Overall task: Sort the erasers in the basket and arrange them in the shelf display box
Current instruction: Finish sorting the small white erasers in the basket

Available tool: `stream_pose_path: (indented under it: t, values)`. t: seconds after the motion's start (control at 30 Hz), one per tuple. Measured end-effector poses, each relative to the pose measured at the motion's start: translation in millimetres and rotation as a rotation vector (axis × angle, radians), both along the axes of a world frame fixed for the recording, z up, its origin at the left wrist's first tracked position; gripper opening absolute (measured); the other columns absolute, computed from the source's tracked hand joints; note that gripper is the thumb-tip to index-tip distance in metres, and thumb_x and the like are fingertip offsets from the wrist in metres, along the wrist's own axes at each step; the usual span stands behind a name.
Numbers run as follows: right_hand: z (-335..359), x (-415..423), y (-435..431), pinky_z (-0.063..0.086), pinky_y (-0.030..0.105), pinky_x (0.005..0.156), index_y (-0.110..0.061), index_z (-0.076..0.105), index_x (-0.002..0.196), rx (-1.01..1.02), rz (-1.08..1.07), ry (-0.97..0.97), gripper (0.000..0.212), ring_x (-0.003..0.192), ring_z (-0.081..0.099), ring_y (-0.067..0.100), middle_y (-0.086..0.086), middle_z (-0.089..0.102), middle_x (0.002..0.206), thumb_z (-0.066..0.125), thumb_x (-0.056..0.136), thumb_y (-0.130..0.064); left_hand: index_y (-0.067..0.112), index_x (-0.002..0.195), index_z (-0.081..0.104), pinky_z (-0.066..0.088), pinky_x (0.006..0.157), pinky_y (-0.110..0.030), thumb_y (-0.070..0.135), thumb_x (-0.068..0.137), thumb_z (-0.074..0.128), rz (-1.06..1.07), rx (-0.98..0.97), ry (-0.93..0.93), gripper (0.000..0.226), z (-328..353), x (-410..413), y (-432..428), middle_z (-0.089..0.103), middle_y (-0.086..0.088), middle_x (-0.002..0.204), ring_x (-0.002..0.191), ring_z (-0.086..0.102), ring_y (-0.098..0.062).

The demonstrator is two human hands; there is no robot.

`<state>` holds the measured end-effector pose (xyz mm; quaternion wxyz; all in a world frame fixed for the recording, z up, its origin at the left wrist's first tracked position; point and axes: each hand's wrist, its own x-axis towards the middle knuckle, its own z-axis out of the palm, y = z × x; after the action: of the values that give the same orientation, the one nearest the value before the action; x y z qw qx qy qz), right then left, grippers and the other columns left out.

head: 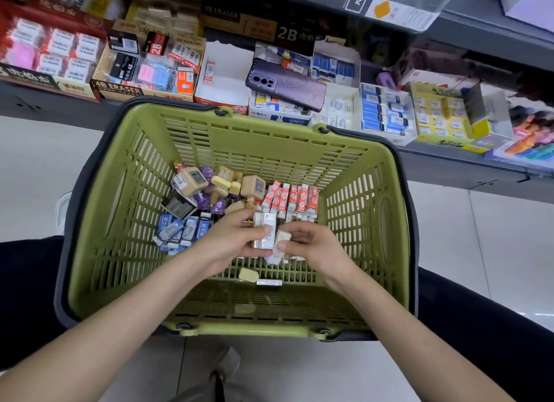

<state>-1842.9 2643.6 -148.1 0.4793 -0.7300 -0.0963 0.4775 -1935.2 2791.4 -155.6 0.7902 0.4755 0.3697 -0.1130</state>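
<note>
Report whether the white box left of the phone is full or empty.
Nearly empty: the white box holds one eraser, its floor otherwise bare.

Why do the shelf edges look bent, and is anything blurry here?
Head view: the wide-angle lens bows the grey metal shelf edge and the rim of the green slotted plastic basket; the white wrapped erasers being held look slightly motion-smeared; the top corners are soft; light is even, without hard shadows.

Erasers (287, 200) in green basket (254, 143)
</note>
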Motion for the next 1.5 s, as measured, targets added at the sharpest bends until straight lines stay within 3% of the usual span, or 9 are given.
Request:
stream_pose_path:
  t: [0.23,0.43,0.57,1.07,1.2,1.27,1.37,1.43,1.5]
  values:
    - [-24,54,-26,0.058,0.034,0.078,-0.006,0.061,0.107,-0.423,0.068,-0.326,0.026,0.082,0.067,0.018,0.008,0.067,0.095,0.066,0.082,0.001,0.007,0.112,0.049,0.059,0.07,-0.033,0.003,0.085,0.061,0.138,0.057,0.019,0.03,-5,-8,39,0.056,-0.02,0.122,0.102,0.064,-0.03]
    - [-65,59,-10,0.055,0.026,0.078,-0.007,0.064,0.111,-0.56,0.243,-0.335,0.029,0.091,0.063,0.017,0.002,0.062,0.111,0.066,0.083,0.0,0.004,0.115,0.051,0.059,0.069,-0.032,0.001,0.086,0.06,0.102,0.127,0.024,0.031,-11,-16,42,0.058,-0.017,0.118,0.101,0.063,-0.025]
    - [-87,69,-11,0.055,0.033,0.084,-0.011,0.066,0.112,-0.737,0.318,-0.481,0.032,0.094,0.065,0.018,0.004,0.067,0.113,0.061,0.083,0.001,0.003,0.115,0.053,0.059,0.073,-0.035,0.001,0.087,0.059,0.086,0.131,0.025,0.029,-14,-16,38,0.058,-0.016,0.119,0.103,0.062,-0.026]
    - [-102,71,-11,0.048,0.032,0.096,-0.009,0.065,0.116,-0.721,0.499,-0.482,0.029,0.11,0.059,0.022,0.008,0.063,0.122,0.054,0.089,-0.004,0.028,0.093,0.057,0.052,0.078,-0.026,0.012,0.083,0.067,-0.03,0.253,0.045,0.022,-13,-11,37,0.065,0.002,0.102,0.095,0.063,-0.014]
    - [-94,61,-15,0.057,0.03,0.076,-0.006,0.055,0.127,-0.833,0.647,-0.274,0.042,0.093,0.065,0.019,0.012,0.061,0.122,0.057,0.086,0.004,0.017,0.109,0.059,0.054,0.076,-0.027,0.013,0.082,0.068,-0.04,0.216,0.052,0.029,-11,-11,37,0.066,-0.004,0.108,0.098,0.064,-0.018]
    - [-90,52,-19,0.057,0.025,0.065,-0.004,0.049,0.132,-0.842,0.604,-0.075,0.048,0.087,0.065,0.018,0.015,0.06,0.119,0.057,0.086,0.007,0.012,0.116,0.058,0.054,0.076,-0.027,0.014,0.081,0.069,-0.046,0.211,0.055,0.037,-11,-12,37,0.065,-0.006,0.11,0.099,0.063,-0.019]
    - [-77,49,-21,0.052,0.02,0.059,-0.006,0.051,0.131,-0.785,0.513,-0.094,0.046,0.076,0.06,0.011,0.008,0.061,0.11,0.053,0.087,0.007,0.015,0.112,0.058,0.054,0.078,-0.029,0.014,0.08,0.07,-0.048,0.21,0.049,0.034,-10,-12,36,0.064,-0.005,0.109,0.099,0.063,-0.019]
    - [-63,50,-19,0.054,0.021,0.067,-0.006,0.055,0.126,-0.634,0.376,-0.181,0.038,0.082,0.062,0.011,0.005,0.062,0.113,0.055,0.089,0.002,0.016,0.111,0.057,0.054,0.078,-0.028,0.014,0.081,0.07,-0.07,0.212,0.038,0.033,-10,-11,34,0.063,-0.003,0.107,0.098,0.063,-0.017]
    - [-38,44,-13,0.057,0.025,0.075,-0.006,0.055,0.124,-0.383,0.124,-0.017,0.035,0.09,0.066,0.016,0.006,0.065,0.108,0.06,0.09,-0.011,0.017,0.111,0.056,0.052,0.073,-0.023,0.014,0.08,0.071,-0.114,0.232,0.035,0.035,-10,-8,30,0.062,0.002,0.103,0.095,0.062,-0.014]
